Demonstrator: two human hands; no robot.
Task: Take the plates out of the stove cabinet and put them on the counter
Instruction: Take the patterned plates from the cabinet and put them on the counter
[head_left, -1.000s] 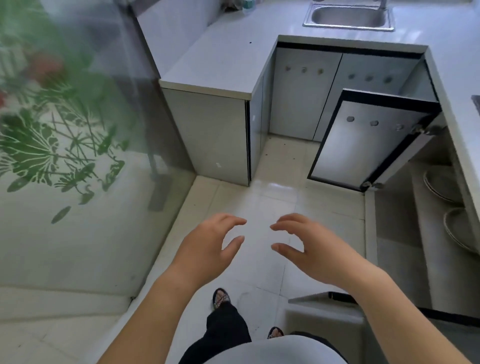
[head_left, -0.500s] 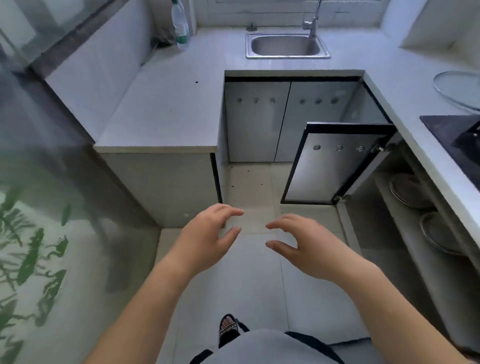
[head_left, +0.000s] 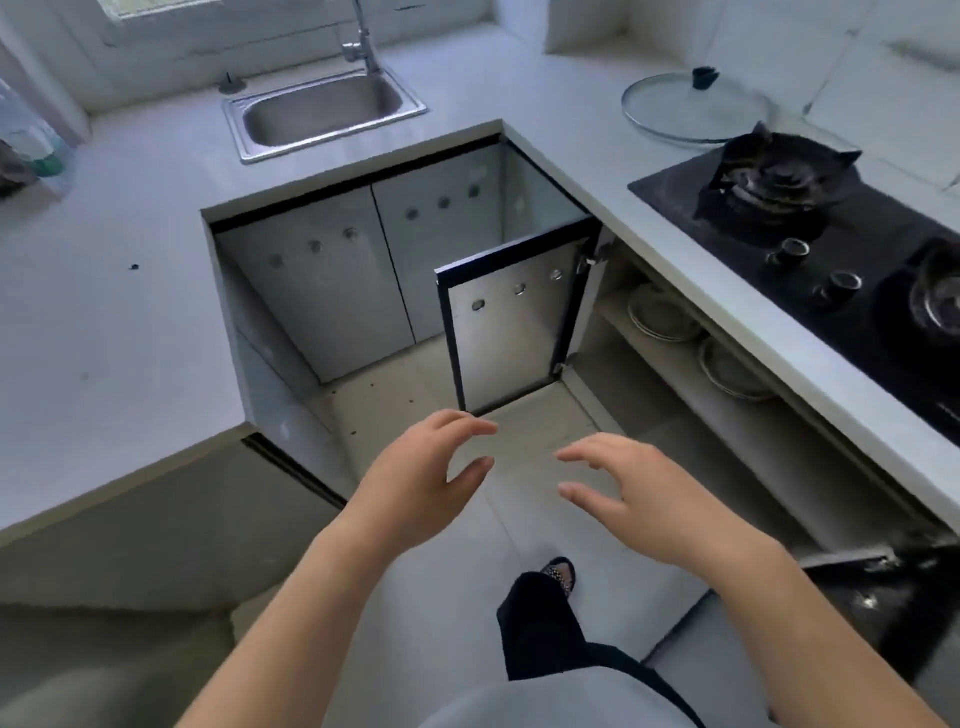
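1. Hovering over the floor, the left grip and right grip are both wide, fingers loosely curved, holding nothing, with a gap between their fingertips
2. The plates lie in two stacks on a shelf inside the stove cabinet, ahead and to the right of the right grip, well apart from it
3. The cabinet door stands open just ahead of both grips
4. The tabletop runs above the plates, carrying the stove and a glass lid
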